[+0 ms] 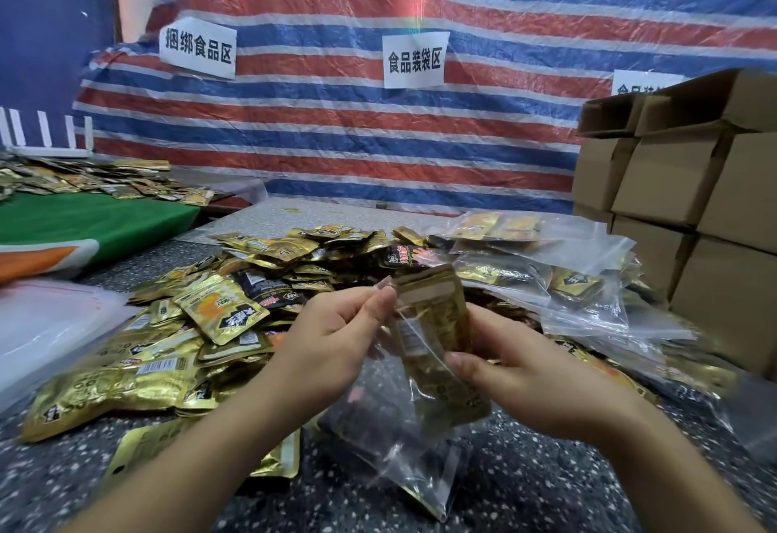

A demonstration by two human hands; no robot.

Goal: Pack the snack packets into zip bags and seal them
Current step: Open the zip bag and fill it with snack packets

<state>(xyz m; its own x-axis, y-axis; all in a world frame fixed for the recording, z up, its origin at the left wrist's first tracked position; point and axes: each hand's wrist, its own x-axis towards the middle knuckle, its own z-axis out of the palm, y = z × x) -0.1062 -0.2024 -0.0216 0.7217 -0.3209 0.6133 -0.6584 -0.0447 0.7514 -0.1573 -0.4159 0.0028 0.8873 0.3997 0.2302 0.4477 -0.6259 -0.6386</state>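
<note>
So you're pinching a clear zip bag (414, 427) with both your left hand (336, 339) and right hand (517, 381), crinkly gold snack packets (437, 322) sticking out the top.

Third paper sign (643, 84): cardboard boxes (689, 171) hide its lower half from you. Held gold snack packet (433, 322): print blurred, unreadable.

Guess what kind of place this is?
Probably a makeshift food-packing workstation. A heap of gold snack packets covers the table, filled zip bags pile up on the right beside stacked cardboard boxes, and paper zone signs hang on a striped tarp backdrop.
</note>
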